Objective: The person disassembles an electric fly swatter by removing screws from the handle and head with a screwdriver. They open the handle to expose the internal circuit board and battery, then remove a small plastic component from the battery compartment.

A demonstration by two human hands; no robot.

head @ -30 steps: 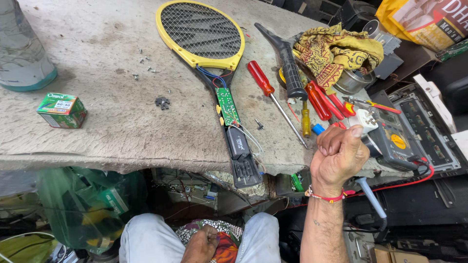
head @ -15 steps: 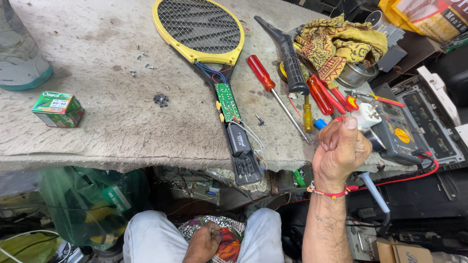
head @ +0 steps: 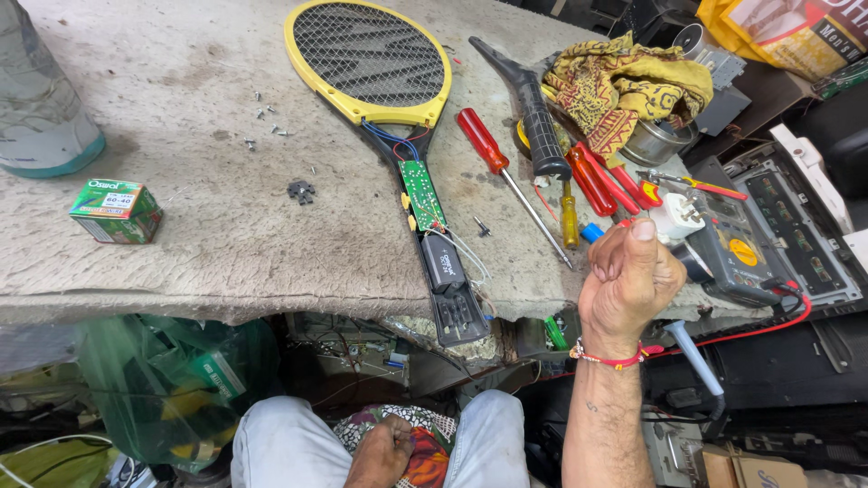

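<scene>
Far to the left of the raised right hand [head: 630, 282], a small green box [head: 116, 211] sits on the worn grey bench [head: 199, 244], with a pale bottle [head: 41, 108] behind it and a scatter of loose screws [head: 264, 122] further in. Nearer that hand lies the yellow racket-shaped bug zapper [head: 371, 59], its handle already opened: the green circuit board [head: 422, 194] and a black battery pack [head: 445, 262] lie bare with thin wires trailing, so the disassembly looks done, while any repair and the closing-up appear still to come. Just left of the hand lies a red-handled screwdriver [head: 493, 155]; beyond it are more red tools [head: 592, 181] and a yellow patterned cloth [head: 624, 86]. The right hand is loosely clenched above the bench edge with the thumb up; whether it pinches something small cannot be told. To its right sits a grey multimeter [head: 737, 253] with a red lead. The left hand [head: 384, 452] rests curled in the lap, below the bench, and holds nothing visible. The bench top is stained and rough, and the space beneath is crowded with a green plastic bag [head: 163, 389], wires and old electronics.
</scene>
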